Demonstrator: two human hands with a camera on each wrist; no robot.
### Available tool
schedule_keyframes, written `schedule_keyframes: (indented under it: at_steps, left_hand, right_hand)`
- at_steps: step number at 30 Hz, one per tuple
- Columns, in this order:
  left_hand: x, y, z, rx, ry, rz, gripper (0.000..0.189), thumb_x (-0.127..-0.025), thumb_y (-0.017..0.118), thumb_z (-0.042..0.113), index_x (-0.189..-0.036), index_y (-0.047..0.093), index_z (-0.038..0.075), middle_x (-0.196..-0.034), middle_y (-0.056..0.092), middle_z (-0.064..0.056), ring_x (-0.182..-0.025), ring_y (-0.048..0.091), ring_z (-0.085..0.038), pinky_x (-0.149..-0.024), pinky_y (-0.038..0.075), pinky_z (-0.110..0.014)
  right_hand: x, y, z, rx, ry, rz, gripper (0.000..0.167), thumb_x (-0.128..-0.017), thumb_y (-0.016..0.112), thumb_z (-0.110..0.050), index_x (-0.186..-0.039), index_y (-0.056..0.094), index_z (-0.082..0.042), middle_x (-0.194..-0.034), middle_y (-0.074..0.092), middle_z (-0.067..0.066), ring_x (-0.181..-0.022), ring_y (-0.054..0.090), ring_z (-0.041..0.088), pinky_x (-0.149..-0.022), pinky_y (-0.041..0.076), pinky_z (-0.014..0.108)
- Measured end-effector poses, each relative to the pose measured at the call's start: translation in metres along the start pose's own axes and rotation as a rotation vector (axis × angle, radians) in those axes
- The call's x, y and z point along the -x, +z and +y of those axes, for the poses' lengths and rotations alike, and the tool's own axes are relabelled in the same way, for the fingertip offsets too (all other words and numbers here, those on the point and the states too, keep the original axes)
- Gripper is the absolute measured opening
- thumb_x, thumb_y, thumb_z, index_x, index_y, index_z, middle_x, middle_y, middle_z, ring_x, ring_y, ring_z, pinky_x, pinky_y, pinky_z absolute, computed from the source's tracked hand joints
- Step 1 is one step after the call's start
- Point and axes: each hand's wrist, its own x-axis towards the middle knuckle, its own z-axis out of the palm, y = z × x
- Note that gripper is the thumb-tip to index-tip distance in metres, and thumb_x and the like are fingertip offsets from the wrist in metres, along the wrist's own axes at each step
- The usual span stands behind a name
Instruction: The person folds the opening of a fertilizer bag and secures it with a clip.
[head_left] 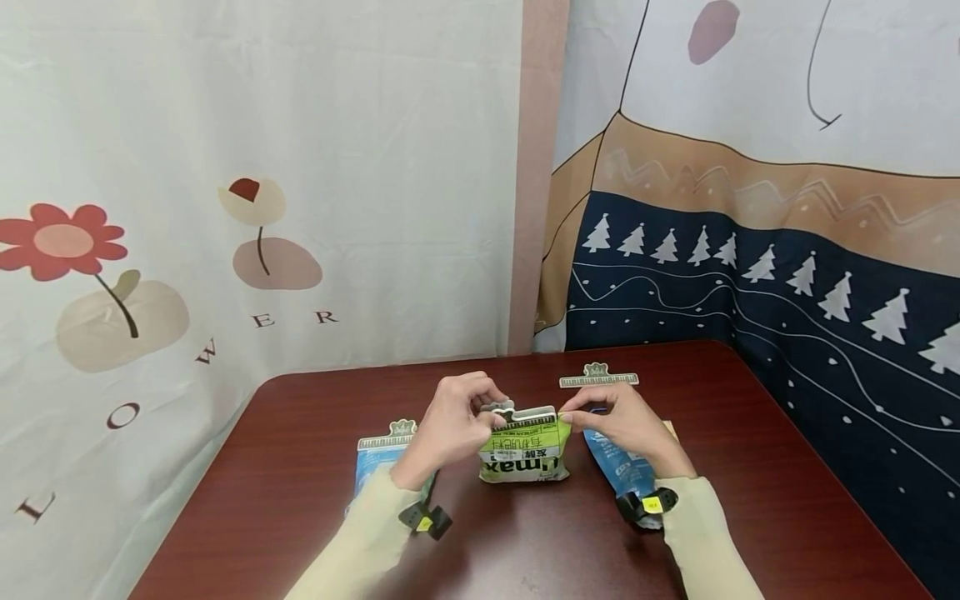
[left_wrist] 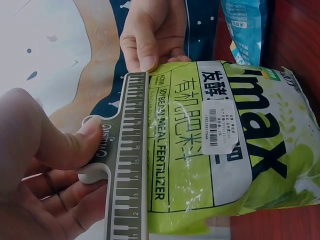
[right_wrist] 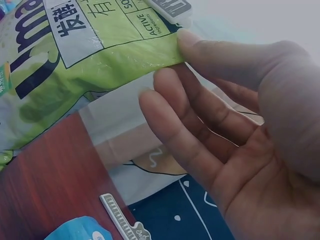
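A lime-green bag of soybean meal fertilizer (head_left: 525,471) is held upright over the middle of the table. Along its top edge sits a bag clip (left_wrist: 131,150) with a ruler and piano-key print. My left hand (head_left: 459,417) pinches the clip's handle between thumb and fingers, seen close in the left wrist view. At the bag's other top corner, my right hand (head_left: 626,421) pinches the green film between thumb and fingertips, just past the clip's end. The right wrist view shows its other fingers (right_wrist: 187,135) loosely bent below the corner.
To the left lies a light blue bag (head_left: 375,467) with a similar clip (head_left: 390,435) across its top. A darker blue bag (head_left: 622,467) lies under my right forearm. Behind it, a loose clip (head_left: 598,381) rests near the table's (head_left: 315,408) back edge, with printed curtains (head_left: 420,208) beyond.
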Motion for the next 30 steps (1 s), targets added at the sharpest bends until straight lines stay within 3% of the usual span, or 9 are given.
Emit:
schedule_keyframes:
  at_steps: [9,15,20,27,30]
  left_hand:
    - [-0.003,0.006,0.004,-0.030,-0.018,-0.020,0.029,-0.074,0.066,-0.015,-0.082,0.074,0.012,-0.080,0.067,0.006,-0.062,0.055,-0.004,-0.059,0.050,-0.021]
    - [-0.005,0.010,0.005,-0.014,-0.033,-0.033,0.029,-0.073,0.065,-0.016,-0.081,0.073,0.011,-0.081,0.068,0.005,-0.063,0.058,-0.004,-0.059,0.053,-0.022]
    - [-0.007,0.012,0.006,-0.027,-0.046,-0.036,0.028,-0.073,0.067,-0.015,-0.081,0.074,0.012,-0.080,0.068,0.007,-0.063,0.058,-0.003,-0.059,0.053,-0.022]
    - [-0.009,0.016,0.006,-0.047,-0.051,-0.040,0.025,-0.074,0.071,-0.012,-0.081,0.074,0.012,-0.078,0.066,0.009,-0.062,0.057,-0.003,-0.059,0.053,-0.022]
    - [-0.010,0.017,0.005,-0.043,-0.047,-0.039,0.024,-0.074,0.072,-0.011,-0.081,0.074,0.012,-0.078,0.066,0.009,-0.063,0.057,-0.003,-0.060,0.053,-0.022]
  right_hand:
    - [0.000,-0.003,0.002,-0.025,0.043,-0.007,0.013,-0.091,0.079,-0.022,-0.101,0.080,-0.014,-0.099,0.078,0.007,-0.083,0.075,0.027,-0.077,0.063,0.040]
    - [0.001,-0.006,0.002,-0.095,0.028,-0.042,0.014,-0.091,0.078,-0.017,-0.101,0.079,-0.007,-0.100,0.077,0.014,-0.085,0.076,0.037,-0.079,0.064,0.043]
    - [0.001,-0.007,0.003,-0.110,0.040,-0.050,0.014,-0.091,0.079,-0.015,-0.102,0.078,-0.006,-0.099,0.078,0.011,-0.085,0.077,0.033,-0.078,0.064,0.036]
    - [0.001,-0.009,0.002,-0.160,0.035,-0.077,0.016,-0.092,0.076,-0.010,-0.105,0.074,0.001,-0.102,0.075,0.019,-0.086,0.077,0.037,-0.081,0.064,0.042]
    - [0.002,-0.010,0.002,-0.163,0.022,-0.094,0.018,-0.093,0.074,-0.009,-0.109,0.073,0.000,-0.105,0.074,0.020,-0.086,0.077,0.031,-0.082,0.063,0.044]
